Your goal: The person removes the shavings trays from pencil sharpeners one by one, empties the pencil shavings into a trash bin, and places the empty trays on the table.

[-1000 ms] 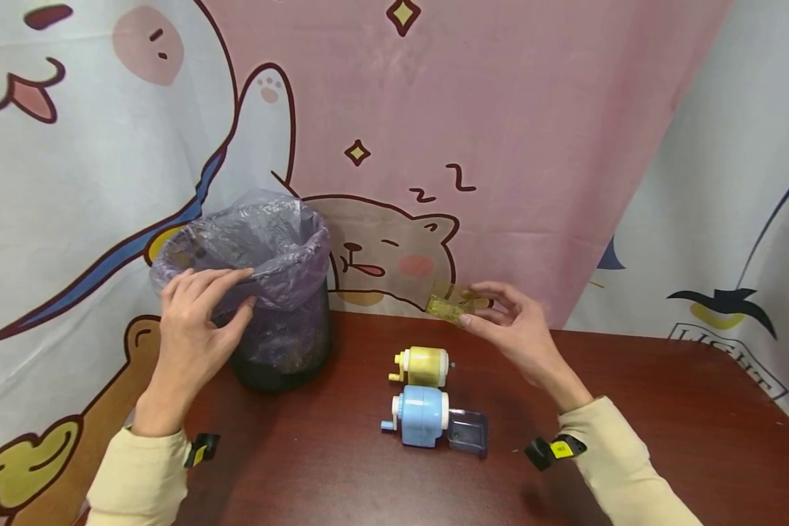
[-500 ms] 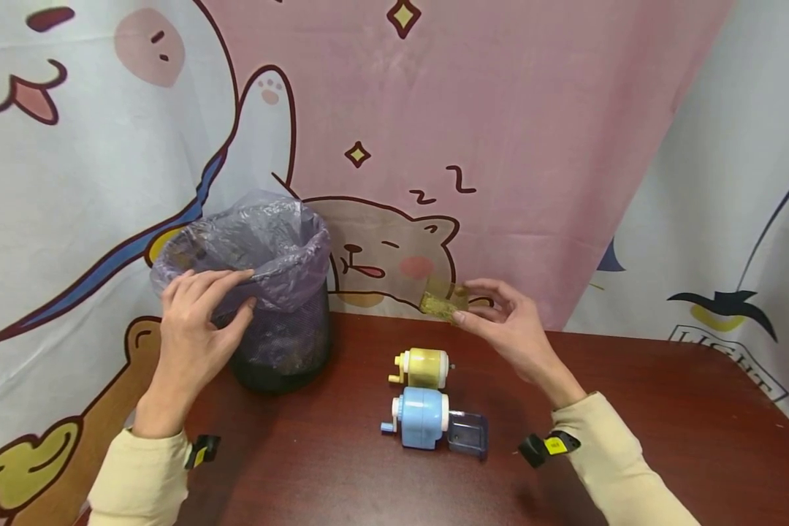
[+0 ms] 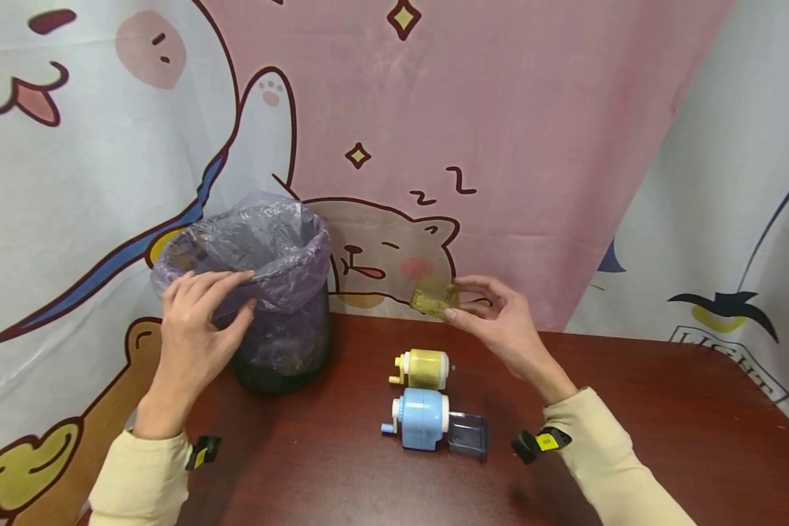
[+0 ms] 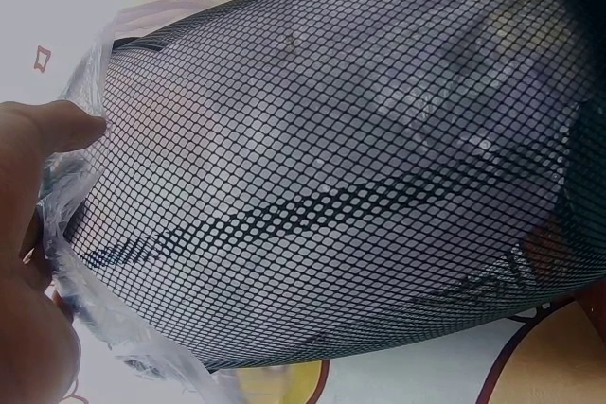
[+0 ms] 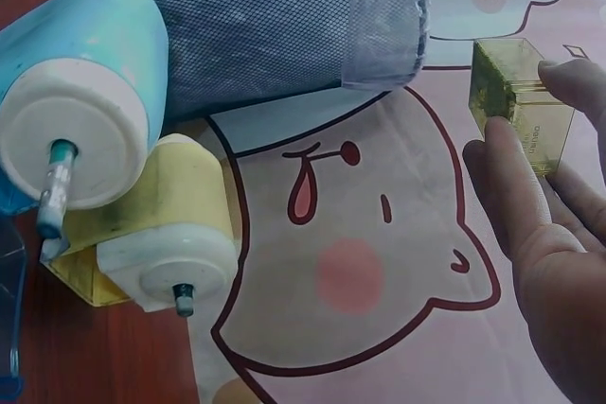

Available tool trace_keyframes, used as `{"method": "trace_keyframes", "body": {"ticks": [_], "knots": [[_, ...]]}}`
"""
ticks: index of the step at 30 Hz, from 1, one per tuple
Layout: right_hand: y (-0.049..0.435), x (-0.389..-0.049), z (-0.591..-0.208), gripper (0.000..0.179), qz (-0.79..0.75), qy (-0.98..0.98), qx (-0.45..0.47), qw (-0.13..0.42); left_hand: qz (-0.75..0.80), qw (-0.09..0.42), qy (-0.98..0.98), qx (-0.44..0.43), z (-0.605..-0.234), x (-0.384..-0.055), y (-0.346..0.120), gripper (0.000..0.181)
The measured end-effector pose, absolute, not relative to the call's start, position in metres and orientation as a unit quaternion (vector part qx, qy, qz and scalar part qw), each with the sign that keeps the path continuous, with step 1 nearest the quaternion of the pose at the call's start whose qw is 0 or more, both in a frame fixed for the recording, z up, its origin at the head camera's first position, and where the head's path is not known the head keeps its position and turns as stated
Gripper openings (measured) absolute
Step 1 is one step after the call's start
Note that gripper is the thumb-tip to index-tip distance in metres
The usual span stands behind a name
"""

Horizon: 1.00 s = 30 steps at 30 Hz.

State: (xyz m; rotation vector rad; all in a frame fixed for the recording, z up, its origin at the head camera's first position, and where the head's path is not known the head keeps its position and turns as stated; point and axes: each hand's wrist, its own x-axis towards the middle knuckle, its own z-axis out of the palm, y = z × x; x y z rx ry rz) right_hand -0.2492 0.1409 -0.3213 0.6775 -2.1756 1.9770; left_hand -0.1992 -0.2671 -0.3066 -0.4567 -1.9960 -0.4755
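My left hand (image 3: 200, 329) grips the near rim of a mesh trash can (image 3: 289, 351) lined with a thin purple bag (image 3: 283, 281). In the left wrist view the thumb (image 4: 76, 127) presses the liner at the rim. My right hand (image 3: 500, 321) pinches a clear yellow shavings drawer (image 3: 430, 299), raised above the table's back edge. Shavings are packed in one end of the drawer (image 5: 497, 92). Below it a yellow pencil sharpener (image 3: 426, 367) and a blue pencil sharpener (image 3: 422, 418) lie on the table, cranks pointing left. A dark clear drawer (image 3: 468, 435) juts from the blue one.
The dark red wooden table (image 3: 342, 475) spreads beneath everything. Behind it hangs a cloth printed with cartoon animals (image 3: 394, 252), close to the trash can's back. Each wrist wears a small black camera (image 3: 532, 444).
My right hand has moved a little left toward the trash can, carrying the yellow shavings drawer. The left hand stays at the rim and the sharpeners have not moved.
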Motion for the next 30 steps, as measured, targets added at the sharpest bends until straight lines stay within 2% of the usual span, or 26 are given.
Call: {"method": "trace_keyframes", "body": {"ticks": [30], "knots": [[0.114, -0.253, -0.305, 0.051, 0.663, -0.705, 0.245, 0.056, -0.224, 0.518, -0.802, -0.197, -0.307, -0.202, -0.264, 0.041]]}}
